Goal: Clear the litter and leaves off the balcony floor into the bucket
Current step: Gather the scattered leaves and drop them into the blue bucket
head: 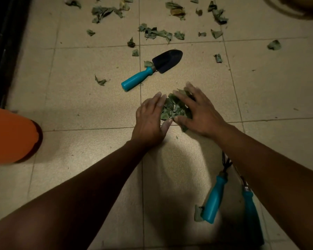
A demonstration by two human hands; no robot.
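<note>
Left hand (149,120) and right hand (197,112), fingers flat and open, press a leaf pile (173,109) between them, apparently to scoop it.

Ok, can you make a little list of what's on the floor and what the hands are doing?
left hand: flat, fingers straight, pushing the pile
right hand: spread over the pile
pile: leaves gathered between both hands
trowel: lying beyond the hands, untouched
loose leaves: scattered farther away
two more tools: lying near the right arm
orange thing: at left, possibly the bucket
</note>
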